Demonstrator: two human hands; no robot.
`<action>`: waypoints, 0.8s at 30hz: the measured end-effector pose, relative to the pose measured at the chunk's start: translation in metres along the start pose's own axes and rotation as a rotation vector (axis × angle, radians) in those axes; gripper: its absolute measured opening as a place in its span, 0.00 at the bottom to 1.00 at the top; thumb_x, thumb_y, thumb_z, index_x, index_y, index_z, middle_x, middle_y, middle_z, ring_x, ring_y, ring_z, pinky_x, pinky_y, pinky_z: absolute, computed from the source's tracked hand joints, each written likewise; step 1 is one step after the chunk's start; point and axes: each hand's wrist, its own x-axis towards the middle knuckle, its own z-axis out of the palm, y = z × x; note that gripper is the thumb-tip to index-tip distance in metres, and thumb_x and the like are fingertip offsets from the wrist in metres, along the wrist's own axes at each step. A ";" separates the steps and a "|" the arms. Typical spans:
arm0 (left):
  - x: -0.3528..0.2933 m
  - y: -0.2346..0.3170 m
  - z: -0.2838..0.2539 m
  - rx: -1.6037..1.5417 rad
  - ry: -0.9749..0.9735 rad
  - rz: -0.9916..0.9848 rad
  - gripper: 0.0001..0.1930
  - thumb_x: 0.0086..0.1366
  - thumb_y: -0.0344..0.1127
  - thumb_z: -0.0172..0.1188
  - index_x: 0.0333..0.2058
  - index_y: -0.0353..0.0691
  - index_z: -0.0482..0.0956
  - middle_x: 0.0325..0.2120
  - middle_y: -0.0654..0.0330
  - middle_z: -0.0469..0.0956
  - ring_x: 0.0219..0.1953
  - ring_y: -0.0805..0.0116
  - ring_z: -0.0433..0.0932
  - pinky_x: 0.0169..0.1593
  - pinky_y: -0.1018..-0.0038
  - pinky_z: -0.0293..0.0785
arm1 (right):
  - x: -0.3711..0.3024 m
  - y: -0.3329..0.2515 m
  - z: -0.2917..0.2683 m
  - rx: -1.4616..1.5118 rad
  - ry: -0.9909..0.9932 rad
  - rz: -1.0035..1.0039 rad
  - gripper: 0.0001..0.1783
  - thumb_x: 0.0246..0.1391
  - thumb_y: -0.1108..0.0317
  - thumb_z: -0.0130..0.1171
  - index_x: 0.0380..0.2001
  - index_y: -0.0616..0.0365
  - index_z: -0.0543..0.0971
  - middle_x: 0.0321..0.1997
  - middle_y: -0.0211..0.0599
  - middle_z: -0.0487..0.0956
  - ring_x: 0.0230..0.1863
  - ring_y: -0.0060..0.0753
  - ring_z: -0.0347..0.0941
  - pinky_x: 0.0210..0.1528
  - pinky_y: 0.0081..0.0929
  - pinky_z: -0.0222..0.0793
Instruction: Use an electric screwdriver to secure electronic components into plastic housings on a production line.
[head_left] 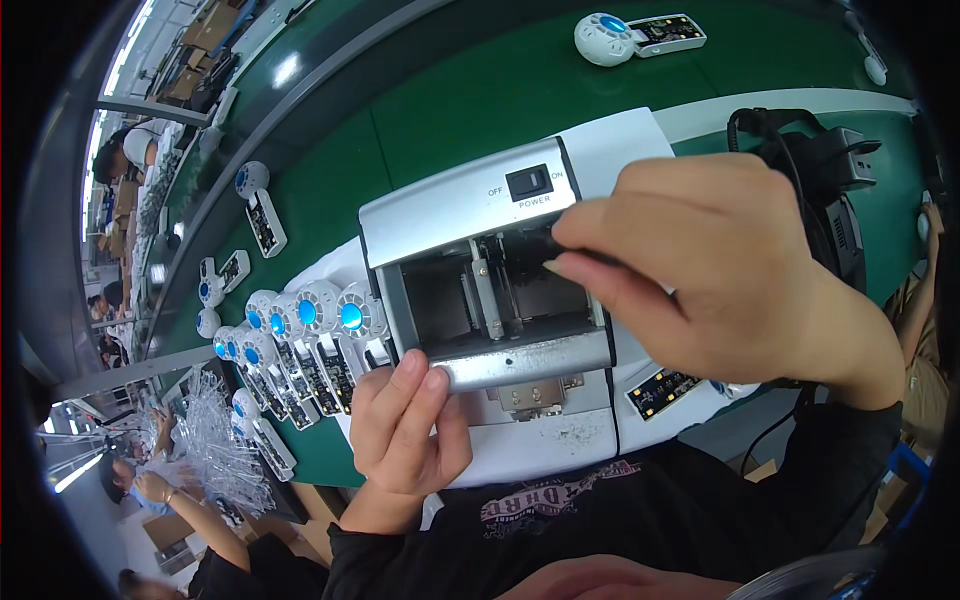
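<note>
Closest to me, a person in a dark printed shirt (pixel 560 500) sits over a silver machine (pixel 465 175), which lies right before them with its open chamber facing up. The left hand (pixel 410 430) is at the machine's near left corner, half open with loosely curled fingers, two fingertips resting on the metal edge. The right hand (pixel 710 260) hangs over the machine's right end, thumb and forefinger drawn nearly together above the chamber; I cannot tell whether anything is pinched between them. Inside the machine, an upright metal bar (pixel 486 295) crosses the chamber. A metal bracket (pixel 530 398) shows just below the machine's near edge, with dark crumbs (pixel 580 432) on the white surface beside it.

Near the machine's right near corner lies a bare circuit board (pixel 660 392). Just left of the machine, a cluster of white devices (pixel 318 307) with round blue-centred heads crowds together, their boards exposed. On the machine's far side is a power switch (pixel 529 182). Farther right of the machine, past the right hand, sits a black plug adapter (pixel 850 160).

Across the green bench (pixel 330 170), well beyond the machine, lies one more white device (pixel 610 40). Off to the machine's left, a co-worker (pixel 215 530) reaches toward a heap of clear strips (pixel 215 450); farther still, cardboard boxes (pixel 208 28) are stacked.
</note>
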 end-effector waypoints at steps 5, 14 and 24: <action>0.001 0.001 0.004 -0.001 0.056 0.008 0.26 0.50 0.19 0.63 0.51 0.31 0.80 0.53 0.44 0.77 0.31 0.57 0.79 0.34 0.71 0.76 | -0.002 -0.002 -0.002 0.057 0.044 0.016 0.10 0.43 0.76 0.71 0.32 0.61 0.82 0.19 0.35 0.75 0.16 0.31 0.70 0.18 0.25 0.62; 0.001 0.001 0.006 -0.025 0.062 -0.005 0.26 0.51 0.20 0.63 0.52 0.31 0.79 0.54 0.44 0.76 0.31 0.58 0.79 0.34 0.72 0.75 | -0.001 0.000 -0.001 0.083 -0.013 -0.001 0.09 0.44 0.76 0.71 0.31 0.62 0.83 0.19 0.37 0.76 0.17 0.32 0.71 0.18 0.24 0.63; 0.002 0.001 0.009 -0.033 0.066 -0.018 0.26 0.51 0.21 0.64 0.53 0.30 0.79 0.54 0.43 0.76 0.32 0.59 0.78 0.34 0.73 0.74 | -0.002 0.005 0.001 0.113 -0.001 -0.004 0.09 0.44 0.76 0.71 0.31 0.62 0.83 0.20 0.37 0.77 0.17 0.32 0.73 0.19 0.25 0.65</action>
